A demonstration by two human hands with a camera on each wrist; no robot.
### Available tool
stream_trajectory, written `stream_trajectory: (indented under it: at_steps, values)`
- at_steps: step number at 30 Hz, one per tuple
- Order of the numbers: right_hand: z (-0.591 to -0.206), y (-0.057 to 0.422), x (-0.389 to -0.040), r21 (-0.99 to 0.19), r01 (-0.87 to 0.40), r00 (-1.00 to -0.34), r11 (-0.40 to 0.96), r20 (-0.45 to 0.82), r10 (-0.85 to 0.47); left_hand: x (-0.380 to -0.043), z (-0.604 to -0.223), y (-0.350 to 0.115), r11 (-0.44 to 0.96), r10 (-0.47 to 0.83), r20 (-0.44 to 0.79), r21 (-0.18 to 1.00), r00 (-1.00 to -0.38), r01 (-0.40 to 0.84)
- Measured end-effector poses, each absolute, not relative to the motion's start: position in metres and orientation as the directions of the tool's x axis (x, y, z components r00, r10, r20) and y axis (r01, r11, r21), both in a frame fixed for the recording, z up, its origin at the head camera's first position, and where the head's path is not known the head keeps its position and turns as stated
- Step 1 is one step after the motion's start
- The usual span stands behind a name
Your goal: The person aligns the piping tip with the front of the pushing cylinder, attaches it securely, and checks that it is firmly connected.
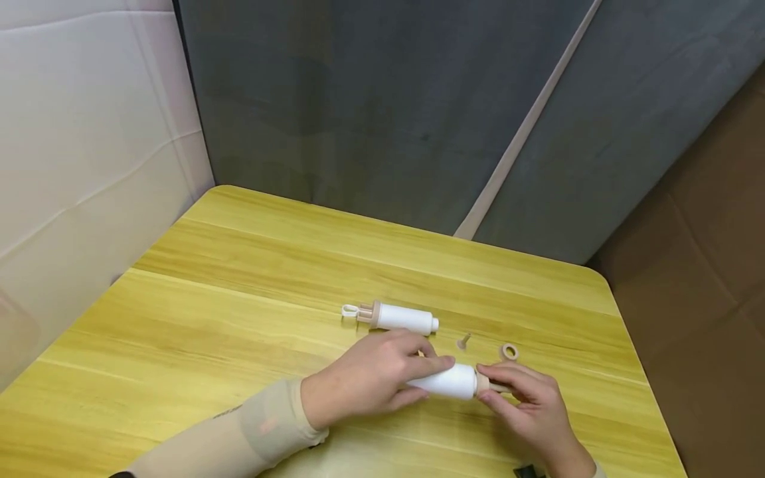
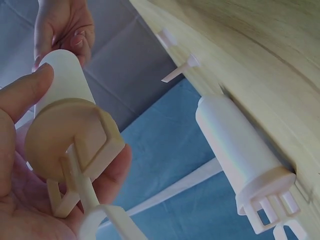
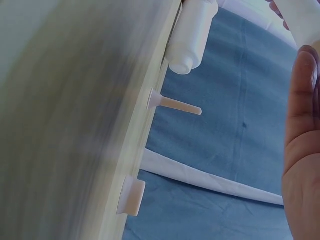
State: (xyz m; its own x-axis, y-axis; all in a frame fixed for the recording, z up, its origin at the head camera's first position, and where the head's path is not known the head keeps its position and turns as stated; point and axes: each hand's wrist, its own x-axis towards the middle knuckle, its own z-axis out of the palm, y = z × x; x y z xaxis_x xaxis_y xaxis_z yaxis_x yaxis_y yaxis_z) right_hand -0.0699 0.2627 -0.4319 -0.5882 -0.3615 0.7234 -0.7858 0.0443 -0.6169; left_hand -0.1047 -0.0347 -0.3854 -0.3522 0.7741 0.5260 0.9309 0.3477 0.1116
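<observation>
My left hand (image 1: 379, 365) grips a white syringe-like cylinder (image 1: 457, 382), which lies roughly level above the table. In the left wrist view, its near end has a beige flange (image 2: 52, 132) with beige brackets and a white looped rod (image 2: 85, 187) coming out. At the cylinder's other end, my right hand (image 1: 534, 405) pinches a beige end cap (image 1: 483, 383) with a thin stem between thumb and fingers. That cap is mostly hidden by the fingers in the right wrist view.
A similar white syringe-like cylinder (image 1: 406, 318) lies behind my left hand. To its right, a small beige stemmed piece (image 1: 462, 344) stands on its flat base, and a beige ring (image 1: 503, 353) lies further right. Fabric walls (image 1: 382, 119) surround the wooden table (image 1: 197, 332).
</observation>
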Motion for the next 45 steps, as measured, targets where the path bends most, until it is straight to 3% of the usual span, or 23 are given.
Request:
stream_trajectory:
  at_steps: [10,17,20,33,39,45]
  values:
    - [-0.426,0.262,-0.063,-0.741,-0.614,-0.782,0.273,0.522,-0.34,-0.104,-0.388,-0.033,0.373,0.777,0.53,0.047,-0.34,0.927]
    - [-0.434,0.263,-0.067,-0.682,-0.729,-0.65,0.06,0.662,-0.372,-0.106,-0.39,-0.034,0.361,0.771,0.518,0.126,-0.371,0.924]
    - [-0.434,0.264,-0.069,-0.67,-0.743,-0.624,0.011,0.685,-0.376,-0.107,-0.39,-0.034,0.352,0.771,0.524,0.121,-0.361,0.928]
    - [-0.44,0.268,-0.069,-0.69,-0.72,-0.658,0.076,0.643,-0.392,-0.104,-0.394,-0.032,0.359,0.793,0.519,0.024,-0.319,0.933]
    - [-0.437,0.267,-0.067,-0.721,-0.681,-0.704,0.129,0.597,-0.384,-0.103,-0.397,-0.031,0.371,0.787,0.545,-0.043,-0.29,0.927]
    - [-0.433,0.265,-0.066,-0.747,-0.653,-0.725,0.12,0.573,-0.382,-0.105,-0.395,-0.033,0.356,0.797,0.534,-0.038,-0.282,0.934]
